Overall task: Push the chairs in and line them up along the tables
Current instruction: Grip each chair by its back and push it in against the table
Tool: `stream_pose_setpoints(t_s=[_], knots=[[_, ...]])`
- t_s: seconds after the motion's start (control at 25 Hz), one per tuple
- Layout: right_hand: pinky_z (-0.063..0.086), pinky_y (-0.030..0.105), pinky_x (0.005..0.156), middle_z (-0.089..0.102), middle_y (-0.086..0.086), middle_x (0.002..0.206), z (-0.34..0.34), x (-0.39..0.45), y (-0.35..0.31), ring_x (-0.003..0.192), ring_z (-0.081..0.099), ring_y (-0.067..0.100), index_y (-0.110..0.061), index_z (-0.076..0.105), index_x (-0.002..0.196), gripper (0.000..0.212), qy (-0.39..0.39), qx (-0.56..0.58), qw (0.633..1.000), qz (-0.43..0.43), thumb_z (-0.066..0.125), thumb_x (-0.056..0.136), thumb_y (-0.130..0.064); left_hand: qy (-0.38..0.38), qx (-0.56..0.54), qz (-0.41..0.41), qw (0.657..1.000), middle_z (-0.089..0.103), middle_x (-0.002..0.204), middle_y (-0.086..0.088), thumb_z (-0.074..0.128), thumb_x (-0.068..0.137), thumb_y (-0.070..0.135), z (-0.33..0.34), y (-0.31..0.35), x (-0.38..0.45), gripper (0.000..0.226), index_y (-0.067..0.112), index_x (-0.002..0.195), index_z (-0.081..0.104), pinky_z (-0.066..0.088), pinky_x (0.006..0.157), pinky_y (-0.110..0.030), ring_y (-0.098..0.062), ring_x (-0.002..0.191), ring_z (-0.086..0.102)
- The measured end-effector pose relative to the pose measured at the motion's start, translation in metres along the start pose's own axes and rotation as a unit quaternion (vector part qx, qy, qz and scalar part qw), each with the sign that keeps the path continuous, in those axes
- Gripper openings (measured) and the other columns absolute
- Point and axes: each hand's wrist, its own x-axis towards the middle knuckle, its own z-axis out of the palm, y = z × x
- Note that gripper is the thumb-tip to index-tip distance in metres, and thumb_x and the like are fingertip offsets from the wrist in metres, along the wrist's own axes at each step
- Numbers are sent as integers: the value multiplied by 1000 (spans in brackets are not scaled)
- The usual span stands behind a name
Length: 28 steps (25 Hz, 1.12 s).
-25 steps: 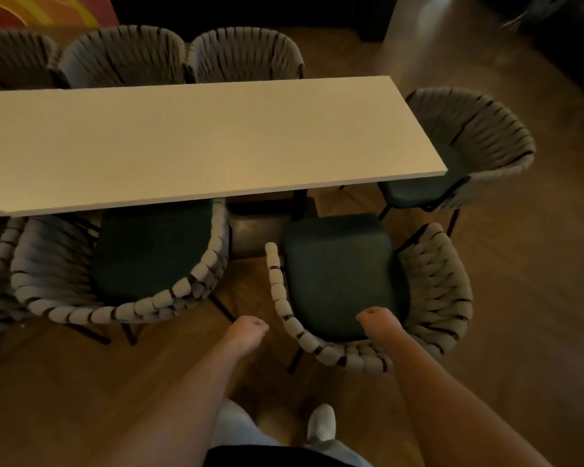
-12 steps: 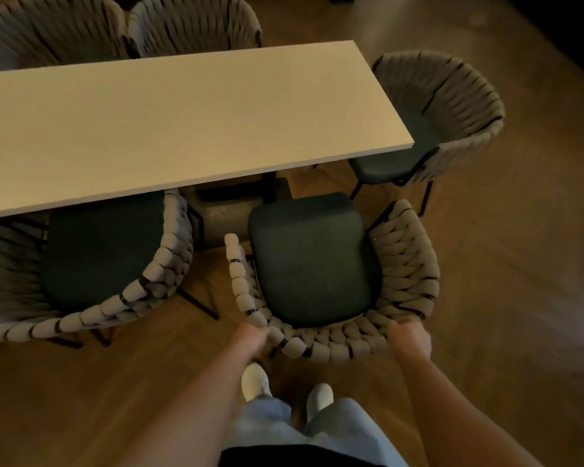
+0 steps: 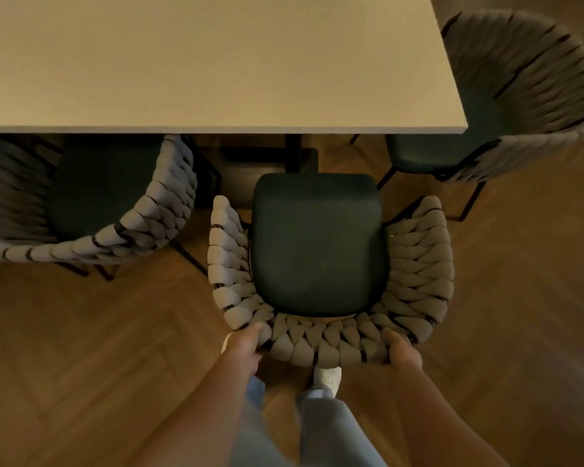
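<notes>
Surface (image 3: 216,62): long pale top, far side of both hands, fills the upper frame; its near edge runs straight across ahead of the hands.

Floor (image 3: 81,348): wood herringbone, under and either side of the hands.

Middle chair (image 3: 317,244): directly ahead of the hands, woven grey back curving toward the person, dark green seat. Seat front sits near the surface's edge but not under it; whole seat exposed.

Left chair (image 3: 115,203): ahead and out past the left hand, seat partly tucked under the surface, woven back sticking out, apart from the middle chair with floor between.

End chair (image 3: 520,96): ahead and out past the right hand, at the surface's short end, seat front under the corner, angled.

Left hand (image 3: 245,345): curled round the back rim of the middle chair at its left rear corner, fingers wrapped on the weave.

Right hand (image 3: 402,350): gripping the same rim at the right rear corner, fingers hooked over the weave.

Shoe (image 3: 327,380): white, between the hands, just behind the chair back; light trouser legs below it.
</notes>
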Motion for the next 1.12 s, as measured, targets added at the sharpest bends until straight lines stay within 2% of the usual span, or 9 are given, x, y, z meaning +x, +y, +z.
stream_pose_setpoints(t_s=[0.16,0.32,0.44,0.52,0.64,0.72,0.76,0.92,1.12], knots=[[52,48,81,64,18,121,-3,4,-5,98,62,35,0,54,131,52,-62,-2,998,12,75,91,-26,4,-113,19,993,71,121,-14,88,77,24,32,14,-59,54,18,126,66,54,99,-56,-34,111,68],[52,43,79,65,19,121,7,14,-13,107,65,34,1,54,130,49,-49,-20,999,7,73,91,-21,18,-141,21,990,69,111,-13,75,92,17,46,37,-83,26,15,115,65,57,84,-51,-31,101,65],[52,41,77,64,20,124,15,22,-20,107,65,34,2,51,135,54,-42,-32,999,-2,74,90,-19,47,-181,19,982,64,119,-18,70,92,8,41,44,-77,13,12,104,65,47,109,-52,-35,116,60],[50,41,77,61,20,129,17,20,-23,111,63,36,1,46,141,60,-42,-29,999,4,73,90,-17,30,-216,26,976,59,137,-21,63,94,7,40,40,-68,20,14,112,67,42,115,-51,-36,131,55],[50,41,76,59,22,131,13,15,-18,99,62,33,-1,43,144,61,-59,-16,998,-6,71,92,-15,38,-245,10,969,48,151,-15,57,96,-1,40,29,-78,43,7,139,55,38,118,-43,-33,142,44],[50,39,67,62,19,119,6,9,-9,88,63,29,-2,44,145,58,-75,4,997,-4,68,93,-13,50,-280,14,959,41,151,-2,55,96,-7,38,25,-84,50,14,142,52,36,119,-42,-30,143,40],[49,37,62,62,17,113,2,6,-6,85,63,28,-2,44,145,58,-83,13,997,-1,67,93,-11,46,-326,-1,944,44,153,-8,57,95,-5,33,20,-79,47,14,138,55,36,120,-43,-30,143,41],[54,36,54,63,17,113,-1,-1,-5,87,65,30,-3,42,147,59,-116,44,992,-5,64,93,-5,16,-279,35,960,58,140,-22,64,92,4,31,8,-77,18,13,107,67,38,118,-51,-35,135,52],[54,37,53,65,16,104,10,4,-21,88,66,30,-4,47,139,49,-137,35,990,-9,64,93,-7,20,-308,70,949,74,100,-14,63,91,-6,42,8,-99,21,13,99,68,50,104,-49,-32,109,65]])
